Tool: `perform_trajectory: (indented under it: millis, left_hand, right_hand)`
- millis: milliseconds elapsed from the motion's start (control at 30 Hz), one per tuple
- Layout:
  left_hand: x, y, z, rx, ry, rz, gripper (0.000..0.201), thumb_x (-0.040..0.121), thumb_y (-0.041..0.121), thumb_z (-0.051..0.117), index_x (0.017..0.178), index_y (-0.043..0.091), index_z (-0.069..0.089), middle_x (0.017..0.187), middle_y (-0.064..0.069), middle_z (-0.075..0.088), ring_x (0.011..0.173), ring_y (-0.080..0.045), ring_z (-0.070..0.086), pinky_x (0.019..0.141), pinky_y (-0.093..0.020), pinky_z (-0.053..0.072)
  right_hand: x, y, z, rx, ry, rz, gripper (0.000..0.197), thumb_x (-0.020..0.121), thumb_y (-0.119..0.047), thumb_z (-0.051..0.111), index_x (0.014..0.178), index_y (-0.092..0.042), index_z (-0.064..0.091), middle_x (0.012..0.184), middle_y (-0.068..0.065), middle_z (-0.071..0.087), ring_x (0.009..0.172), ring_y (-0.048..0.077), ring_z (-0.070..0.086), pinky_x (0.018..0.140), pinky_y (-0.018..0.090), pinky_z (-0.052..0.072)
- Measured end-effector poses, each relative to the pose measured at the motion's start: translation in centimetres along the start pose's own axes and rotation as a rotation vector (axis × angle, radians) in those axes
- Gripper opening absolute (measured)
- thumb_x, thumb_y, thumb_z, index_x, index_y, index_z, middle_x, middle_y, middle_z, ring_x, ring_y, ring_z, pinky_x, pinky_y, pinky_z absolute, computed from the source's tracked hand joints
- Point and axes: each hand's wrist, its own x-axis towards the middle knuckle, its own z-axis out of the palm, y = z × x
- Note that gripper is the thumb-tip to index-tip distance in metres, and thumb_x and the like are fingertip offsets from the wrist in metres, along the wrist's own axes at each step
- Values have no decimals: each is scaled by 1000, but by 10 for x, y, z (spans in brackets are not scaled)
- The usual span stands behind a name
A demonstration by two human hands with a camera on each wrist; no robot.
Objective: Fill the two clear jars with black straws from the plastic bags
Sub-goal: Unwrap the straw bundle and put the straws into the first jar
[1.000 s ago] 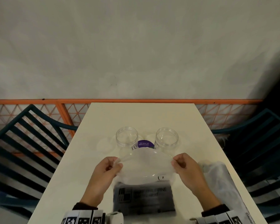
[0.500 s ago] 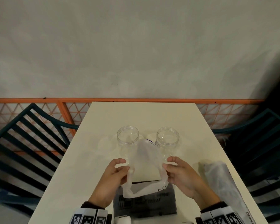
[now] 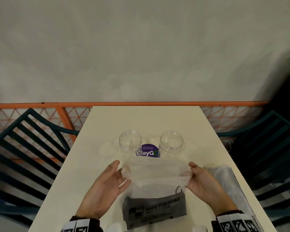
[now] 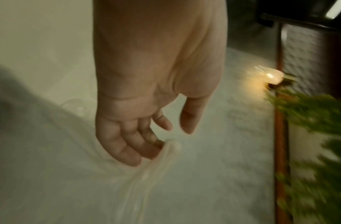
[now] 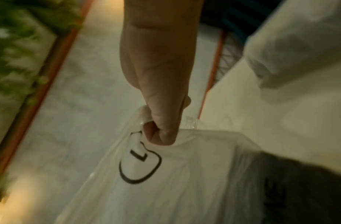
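- Pale wall rises behind an orange railing [image 3: 141,103], with dark slatted chairs [image 3: 32,148] on either side of a cream surface [image 3: 144,121].
- Two clear jars stand upright and open-topped side by side near the middle of the surface: the left jar [image 3: 130,141] and the right jar [image 3: 171,141], apart from each other, a purple round sticker [image 3: 148,151] on the surface between them.
- Just in front of the jars, a clear plastic bag [image 3: 156,171] is stretched between both hands above the surface; its lower part is dark with print, where the black straws [image 3: 155,208] seem to lie, blurred.
- The left hand [image 3: 105,186] grips the bag's left edge; in the left wrist view the fingers [image 4: 127,145] are loosely curved with the film caught at their tips, thumb apart.
- The right hand [image 3: 203,183] holds the right edge; in the right wrist view its fingers [image 5: 161,130] are curled tight into a fist around the gathered film.
- A second plastic bag [image 3: 228,185] lies on the surface at the right, beside the right hand.
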Motion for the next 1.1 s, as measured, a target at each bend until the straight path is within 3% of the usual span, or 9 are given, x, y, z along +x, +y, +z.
perform_trajectory:
  millis: [167, 267, 433, 500, 700, 800, 867, 967, 1100]
  left_hand:
    - [5, -5, 13, 361, 254, 195, 30, 81, 2, 62, 108, 11, 51, 77, -10, 59, 80, -21, 60, 76, -31, 51]
    - [4, -3, 11, 412, 283, 214, 38, 78, 1, 68, 110, 15, 53, 76, -10, 67, 80, -20, 65, 66, -23, 57]
    - [1, -4, 12, 353, 198, 126, 31, 86, -5, 51, 111, 13, 53, 77, -12, 66, 77, -23, 65, 77, -34, 51]
    - [3, -6, 12, 255, 178, 59, 30, 88, -6, 42, 113, 8, 52, 73, -12, 64, 70, -24, 63, 74, -35, 49]
    - [5, -10, 4, -6, 243, -70, 25, 85, 0, 32, 100, 5, 51, 63, -11, 69, 53, -24, 66, 43, -29, 54]
    - [0, -8, 4, -19, 178, -52, 20, 79, 8, 52, 98, 6, 55, 62, -9, 68, 49, -20, 64, 44, -27, 54]
    - [-1, -7, -1, 88, 128, -8, 49, 61, 4, 70, 107, 10, 55, 69, -9, 66, 58, -19, 64, 52, -25, 56]
    - [2, -9, -10, 314, 164, 46, 66, 51, -9, 69, 110, 15, 52, 82, -12, 57, 73, -23, 59, 64, -27, 54]
    - [9, -10, -13, 701, 409, 207, 25, 64, 16, 63, 88, 14, 57, 92, -7, 59, 77, -22, 56, 75, -34, 46]
  right_hand:
    - [-9, 12, 15, -702, -32, -240, 11, 93, -22, 53, 100, -15, 55, 98, 10, 60, 91, 18, 55, 83, 28, 45]
    - [-5, 12, 10, -1251, 112, -442, 16, 86, -16, 64, 92, -29, 57, 95, -1, 60, 86, 14, 56, 72, 17, 43]
    - [1, 11, 3, -1429, 261, -473, 8, 87, -17, 62, 91, -12, 67, 82, 2, 67, 76, 16, 61, 66, 17, 48]
    - [4, 13, 6, -1318, 204, -358, 15, 91, -12, 55, 86, -7, 68, 82, 8, 68, 75, 20, 61, 71, 31, 54]
    - [1, -6, 13, -180, -17, 190, 16, 88, 0, 44, 97, -2, 57, 79, 15, 74, 68, 25, 72, 60, 35, 61]
    - [0, -4, 10, -83, -68, 204, 20, 60, 7, 68, 76, -1, 60, 81, 19, 72, 69, 30, 71, 61, 38, 60]
    - [0, 2, 7, -35, -105, 178, 43, 30, 7, 81, 68, 1, 63, 79, 19, 71, 66, 31, 70, 59, 36, 56]
    - [-3, 0, 8, -64, -130, 118, 24, 56, -6, 68, 74, -7, 52, 69, 10, 65, 59, 23, 65, 59, 33, 47]
    - [-12, -4, 16, -260, -150, 11, 21, 72, 7, 57, 84, -10, 53, 75, 9, 60, 67, 19, 62, 55, 28, 52]
